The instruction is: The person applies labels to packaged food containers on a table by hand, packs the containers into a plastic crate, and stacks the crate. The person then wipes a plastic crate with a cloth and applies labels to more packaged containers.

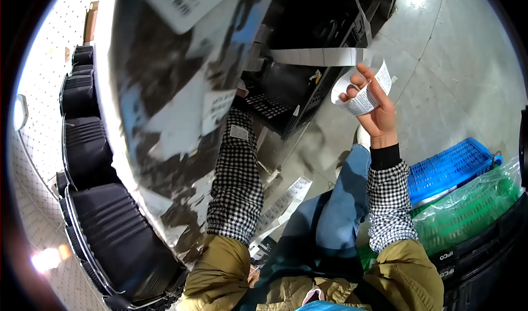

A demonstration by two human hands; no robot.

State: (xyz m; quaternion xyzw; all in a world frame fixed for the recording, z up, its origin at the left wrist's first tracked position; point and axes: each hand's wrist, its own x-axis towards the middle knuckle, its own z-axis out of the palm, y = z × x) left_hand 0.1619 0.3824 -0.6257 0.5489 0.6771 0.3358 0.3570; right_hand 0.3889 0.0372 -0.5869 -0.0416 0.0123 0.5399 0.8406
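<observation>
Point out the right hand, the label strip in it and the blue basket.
Right hand [378, 116], head view: palm.
Label strip [361, 104], head view: printed face.
Blue basket [444, 171], head view: perforated wall.

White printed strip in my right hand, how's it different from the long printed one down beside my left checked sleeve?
Pose: the curled white printed strip bends around in a loop, while the long white printed strip stretches out flatter. State: the curled white printed strip is held up in the right hand; the long white printed strip sits low beside the black-and-white checked left sleeve. Both are white with dark print.
</observation>
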